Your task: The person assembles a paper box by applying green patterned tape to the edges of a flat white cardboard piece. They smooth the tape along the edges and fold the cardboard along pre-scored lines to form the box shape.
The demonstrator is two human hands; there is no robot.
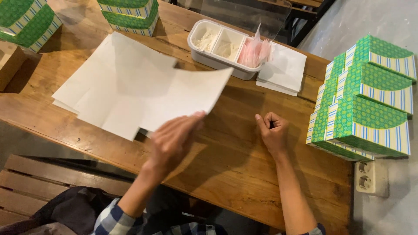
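Picking-up step here: the left hand [174, 137] has the top white flat sheet [183, 93] pinched at its near edge, lifting it off the stack of sheets [109, 69] on the wooden surface [235, 161]. It's blurry, so the grip is a guess. The right hand [273, 130] rests curled into a loose fist, empty. Next move probably needs both hands on the sheet.

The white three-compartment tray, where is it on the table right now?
In the head view the white tray sits at the table's far edge, centre-right, between the flat white sheets and a stack of white napkins.
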